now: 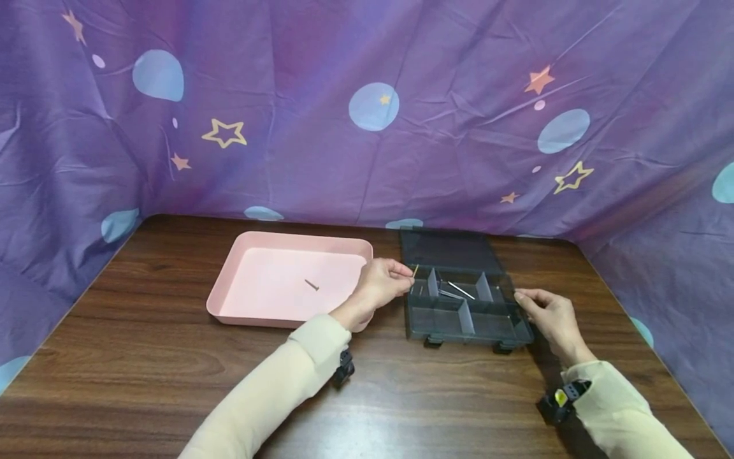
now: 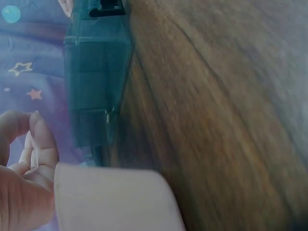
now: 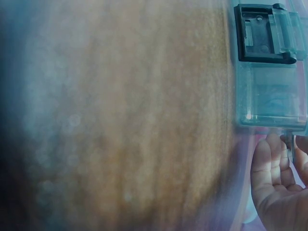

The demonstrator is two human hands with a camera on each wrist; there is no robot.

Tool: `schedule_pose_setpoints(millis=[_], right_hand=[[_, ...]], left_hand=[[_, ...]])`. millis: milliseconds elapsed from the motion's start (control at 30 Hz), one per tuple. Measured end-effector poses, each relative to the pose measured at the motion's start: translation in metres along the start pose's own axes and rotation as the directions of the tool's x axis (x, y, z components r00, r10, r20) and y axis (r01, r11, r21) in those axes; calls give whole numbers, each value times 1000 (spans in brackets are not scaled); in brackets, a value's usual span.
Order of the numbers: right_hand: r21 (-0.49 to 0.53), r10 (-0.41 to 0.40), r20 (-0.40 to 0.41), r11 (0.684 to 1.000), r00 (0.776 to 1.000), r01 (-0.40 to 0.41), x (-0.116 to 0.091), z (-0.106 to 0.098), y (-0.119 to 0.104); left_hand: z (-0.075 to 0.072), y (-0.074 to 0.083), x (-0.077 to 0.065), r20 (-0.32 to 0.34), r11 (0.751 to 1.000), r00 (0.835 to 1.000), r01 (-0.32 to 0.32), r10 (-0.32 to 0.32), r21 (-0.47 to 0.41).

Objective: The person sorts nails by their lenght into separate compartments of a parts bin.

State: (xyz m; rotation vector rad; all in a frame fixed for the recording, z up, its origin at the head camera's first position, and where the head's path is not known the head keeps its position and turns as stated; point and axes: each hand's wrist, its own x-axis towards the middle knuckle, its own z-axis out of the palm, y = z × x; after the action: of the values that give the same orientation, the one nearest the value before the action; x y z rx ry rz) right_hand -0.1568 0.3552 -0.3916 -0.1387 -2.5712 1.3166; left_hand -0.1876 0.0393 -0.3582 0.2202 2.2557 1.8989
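Observation:
Between thumb and fingertips, my left hand (image 1: 381, 280) pinches a thin gold-coloured screw (image 1: 415, 271) above the back left compartment of a dark translucent compartment box (image 1: 438, 325). The left wrist view shows that hand (image 2: 29, 187) beside the box's side wall (image 2: 96, 86), the screw not discernible there. My right hand (image 1: 553, 315) holds the box by its right edge, thumb and forefinger at the rim; in the right wrist view its fingers (image 3: 272, 166) are just by the box corner. Several silver nails (image 1: 460, 291) lie in the back middle compartment. A bronze screw (image 1: 311, 284) lies in the pink tray (image 1: 246, 320).
The box's lid (image 1: 450, 247) is folded back toward the purple curtain (image 1: 309, 159). Two black latches (image 1: 433, 342) project from the box's front. Tray and box stand side by side on the brown wooden table (image 1: 172, 370), the left forearm reaching in past the tray's right corner.

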Motion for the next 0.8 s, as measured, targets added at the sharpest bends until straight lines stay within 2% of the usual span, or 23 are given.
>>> schedule_pose_setpoints(millis=[100, 267, 433, 600, 800], right_hand=[[-11, 0, 4, 1000, 1000, 0, 0, 0, 0], [-12, 11, 7, 1000, 1000, -11, 0, 1, 1], [-8, 17, 9, 1000, 1000, -17, 1, 1, 1], [1, 23, 15, 1000, 1000, -23, 0, 1, 0], [0, 22, 12, 1000, 1000, -22, 0, 1, -1]], left_hand=[[4, -1, 3, -6, 999, 1000, -5, 5, 47], [10, -2, 7, -20, 983, 998, -53, 58, 175], [14, -1, 8, -40, 964, 997, -49, 61, 262], [18, -2, 8, -54, 946, 997, -42, 63, 321], [20, -2, 9, -67, 939, 995, -48, 75, 342]])
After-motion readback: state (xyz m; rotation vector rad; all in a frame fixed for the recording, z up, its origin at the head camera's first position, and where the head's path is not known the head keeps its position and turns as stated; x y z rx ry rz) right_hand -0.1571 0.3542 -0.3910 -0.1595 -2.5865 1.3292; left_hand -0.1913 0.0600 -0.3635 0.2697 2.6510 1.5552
